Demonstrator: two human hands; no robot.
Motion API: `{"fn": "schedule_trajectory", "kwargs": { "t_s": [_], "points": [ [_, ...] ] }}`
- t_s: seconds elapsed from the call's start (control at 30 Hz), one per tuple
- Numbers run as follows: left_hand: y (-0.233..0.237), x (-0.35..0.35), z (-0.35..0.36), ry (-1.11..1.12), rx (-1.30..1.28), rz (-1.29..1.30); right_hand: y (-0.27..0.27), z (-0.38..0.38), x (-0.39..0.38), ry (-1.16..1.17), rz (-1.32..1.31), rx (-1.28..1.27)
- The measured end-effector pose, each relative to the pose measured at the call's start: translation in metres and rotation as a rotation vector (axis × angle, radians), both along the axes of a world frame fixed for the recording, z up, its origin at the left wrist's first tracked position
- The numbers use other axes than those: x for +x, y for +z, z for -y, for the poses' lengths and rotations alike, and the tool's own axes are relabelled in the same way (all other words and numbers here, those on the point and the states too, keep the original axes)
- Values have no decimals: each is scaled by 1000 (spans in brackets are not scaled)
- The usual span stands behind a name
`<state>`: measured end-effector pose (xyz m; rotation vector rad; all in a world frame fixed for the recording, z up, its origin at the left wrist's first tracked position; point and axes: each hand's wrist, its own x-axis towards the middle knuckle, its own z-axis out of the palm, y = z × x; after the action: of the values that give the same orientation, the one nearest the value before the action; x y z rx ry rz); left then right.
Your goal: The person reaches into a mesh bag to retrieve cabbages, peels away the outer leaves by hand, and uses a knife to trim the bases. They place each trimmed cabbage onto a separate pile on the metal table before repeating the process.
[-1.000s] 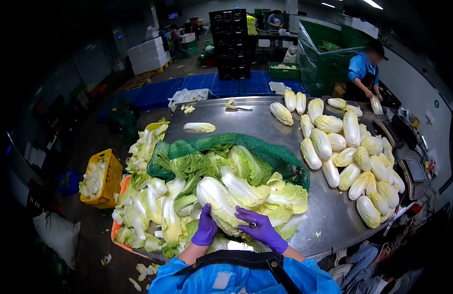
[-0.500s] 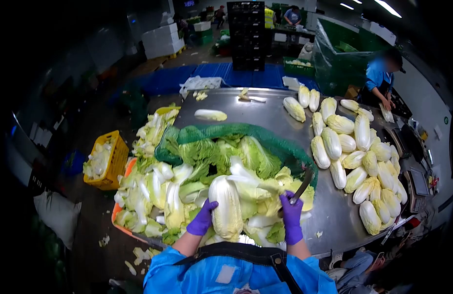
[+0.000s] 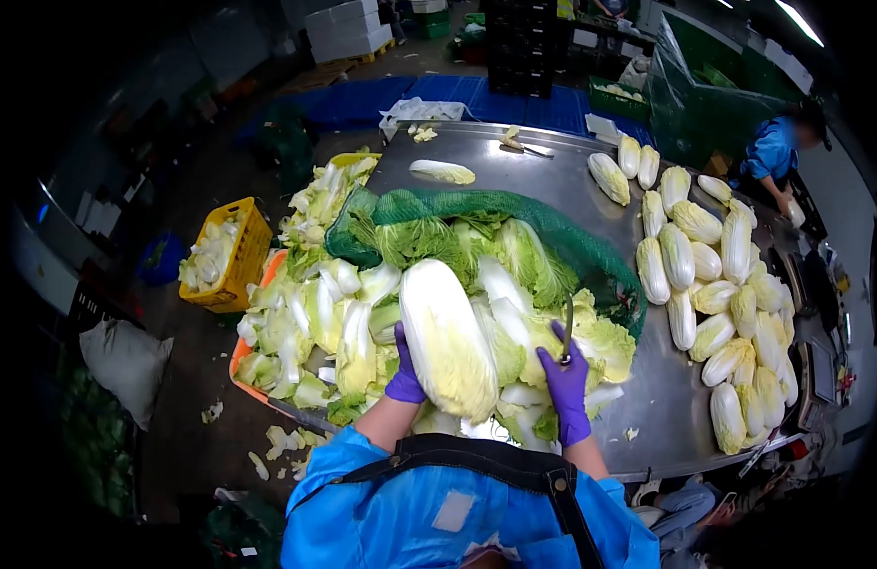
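Gloved hands trimming a cabbage at a steel worktop.
Left hand grips the cabbage at centre frame; right hand clasps a knife upright.

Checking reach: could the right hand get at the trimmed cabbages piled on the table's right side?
Probably yes: only bare steel table lies between the right hand and the trimmed cabbages, though its grip is taken by a knife.
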<state>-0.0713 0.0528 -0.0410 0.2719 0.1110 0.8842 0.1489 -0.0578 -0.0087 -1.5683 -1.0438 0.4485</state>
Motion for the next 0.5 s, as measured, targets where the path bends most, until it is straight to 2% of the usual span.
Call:
{"fn": "schedule_trajectory", "kwargs": {
  "t_s": [0.07,0.13,0.2,0.27,0.33,0.37,0.43,0.5],
  "points": [
    [20,10,3,148,6,-257,40,11,-17,388,-564,-206],
    [18,12,2,122,-37,-155,34,16,-36,550,-584,-131],
    [9,10,0,145,94,-272,32,19,-45,542,-538,-131],
    [8,7,-1,88,100,-225,24,17,-46,448,-572,-170],
    [15,8,-1,73,47,-335,29,16,-45,440,-543,-170],
    [18,9,2,78,-44,-340,24,16,-44,439,-413,-182],
    [16,7,5,84,-65,-371,22,18,-39,415,-215,-233],
    [17,9,5,86,-78,-352,23,17,-33,398,-276,-262]
  ]
}}
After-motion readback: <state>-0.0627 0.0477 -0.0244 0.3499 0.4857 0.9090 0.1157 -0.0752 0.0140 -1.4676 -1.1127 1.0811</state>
